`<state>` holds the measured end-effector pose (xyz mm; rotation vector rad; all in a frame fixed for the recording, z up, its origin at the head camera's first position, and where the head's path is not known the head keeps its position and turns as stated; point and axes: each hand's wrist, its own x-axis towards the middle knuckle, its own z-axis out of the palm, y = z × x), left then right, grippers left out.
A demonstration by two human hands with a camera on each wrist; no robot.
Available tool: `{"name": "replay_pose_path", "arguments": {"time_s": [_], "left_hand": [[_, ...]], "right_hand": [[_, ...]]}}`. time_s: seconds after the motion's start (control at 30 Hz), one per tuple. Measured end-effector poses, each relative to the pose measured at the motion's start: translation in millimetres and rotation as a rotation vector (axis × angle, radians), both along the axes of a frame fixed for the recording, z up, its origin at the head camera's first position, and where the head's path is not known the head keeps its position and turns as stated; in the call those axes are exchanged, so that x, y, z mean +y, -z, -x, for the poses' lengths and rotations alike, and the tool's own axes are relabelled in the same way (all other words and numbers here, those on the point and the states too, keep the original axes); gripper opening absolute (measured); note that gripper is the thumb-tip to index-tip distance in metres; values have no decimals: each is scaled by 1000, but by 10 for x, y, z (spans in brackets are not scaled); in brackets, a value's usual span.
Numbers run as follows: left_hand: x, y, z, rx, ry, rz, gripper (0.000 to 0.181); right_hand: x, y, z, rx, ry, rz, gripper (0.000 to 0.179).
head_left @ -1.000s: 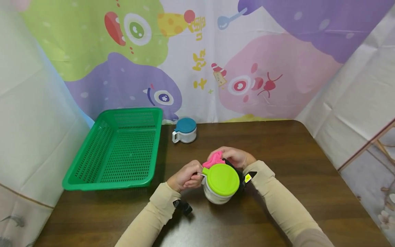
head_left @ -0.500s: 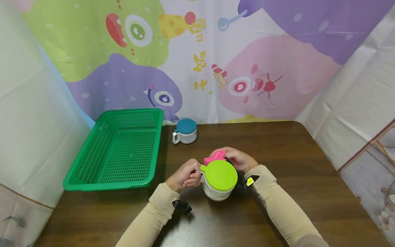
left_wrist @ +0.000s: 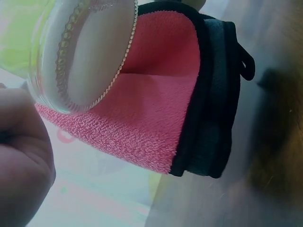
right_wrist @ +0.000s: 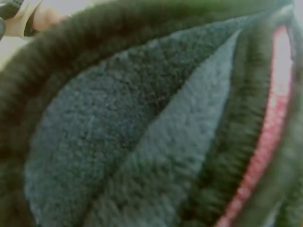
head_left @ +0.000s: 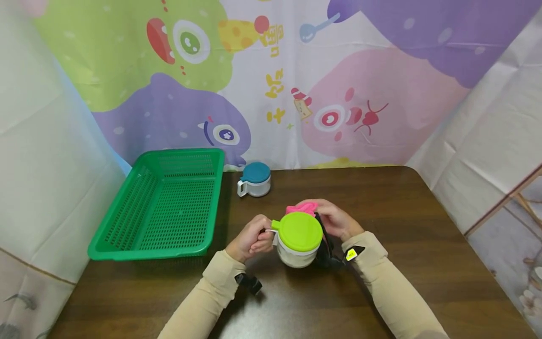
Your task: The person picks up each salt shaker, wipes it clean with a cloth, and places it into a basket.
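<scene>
A clear seasoning jar with a lime-green lid [head_left: 300,231] is held up over the table, its base turned to the left wrist camera. My left hand [head_left: 252,238] grips its white handle with curled fingers. On the jar's far right side, my right hand [head_left: 337,220] holds a cloth, pink on one face and dark grey on the other [head_left: 301,208]. In the left wrist view the folded cloth [left_wrist: 158,104] lies against the jar's glass [left_wrist: 94,56]. Dark cloth [right_wrist: 118,109] fills the right wrist view and hides the right fingers there.
Behind the hands stands a second seasoning jar with a blue lid [head_left: 256,179] and white handle. A green plastic basket [head_left: 148,254] occupies the table's left side. The brown table [head_left: 406,202] ends at a printed cartoon curtain [head_left: 279,141].
The green-lidded jar has shifted slightly away from me and leftward. My right hand has slid right with the cloth along the jar. The blue-lidded jar and basket have stayed put.
</scene>
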<state>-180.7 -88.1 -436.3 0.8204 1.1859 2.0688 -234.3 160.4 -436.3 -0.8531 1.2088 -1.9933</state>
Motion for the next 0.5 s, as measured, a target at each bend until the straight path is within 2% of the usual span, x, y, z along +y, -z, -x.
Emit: {"name": "replay_pose_path", "arguments": {"time_s": [0.27,0.5], "left_hand": [[5,-66,-19,18,-61,17,42],[4,-77,-29,-5,-103,36,42]], "right_hand": [[67,-109,-104,-121,34,67,41],[108,-140,-152,-158,87,85,51]]}}
